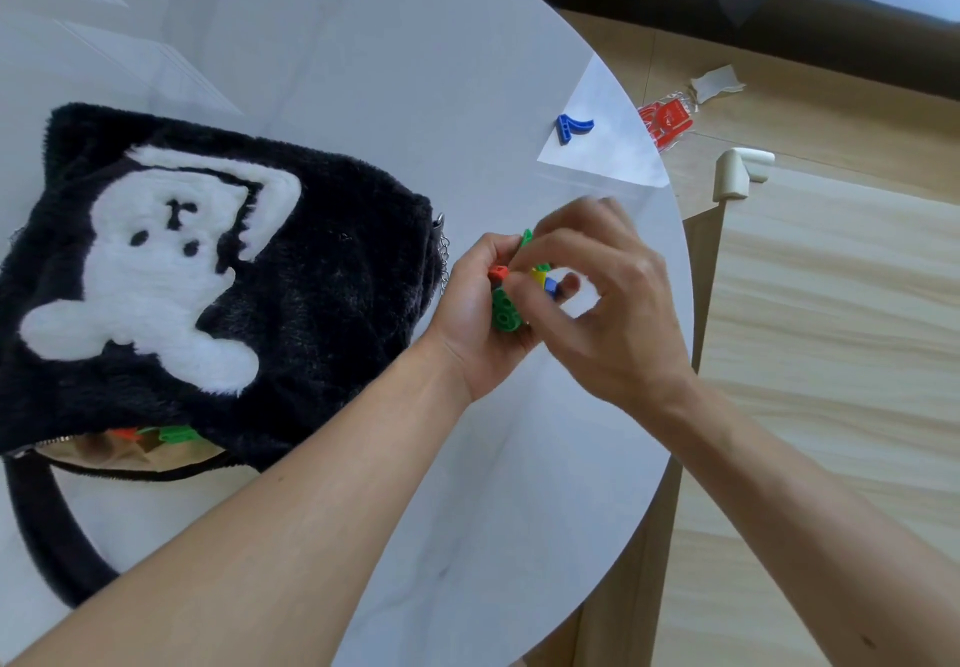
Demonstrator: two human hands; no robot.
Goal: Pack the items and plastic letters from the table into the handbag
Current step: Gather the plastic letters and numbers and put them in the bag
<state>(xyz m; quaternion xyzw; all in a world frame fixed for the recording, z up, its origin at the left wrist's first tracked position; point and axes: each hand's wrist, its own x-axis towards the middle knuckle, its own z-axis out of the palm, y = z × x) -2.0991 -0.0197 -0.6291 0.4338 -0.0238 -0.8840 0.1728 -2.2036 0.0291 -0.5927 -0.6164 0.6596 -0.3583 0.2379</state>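
Observation:
A black furry handbag (322,281) with a white dog figure lies flat on the round white table (363,58). Its opening faces me, and an orange and a green plastic letter (179,433) show inside. My left hand (478,318) is cupped to the right of the bag, holding a bunch of plastic letters (506,310) in green, red, yellow and blue. My right hand (608,297) pinches at the top of that bunch, fingertips on a green piece. One blue plastic letter (573,126) lies alone near the table's far right edge.
The bag's black strap (36,536) loops over the table's near left. A clear plastic sheet (608,151) lies under the blue letter. On the wooden floor to the right are a red wrapper (666,121) and a beige corner guard (740,167).

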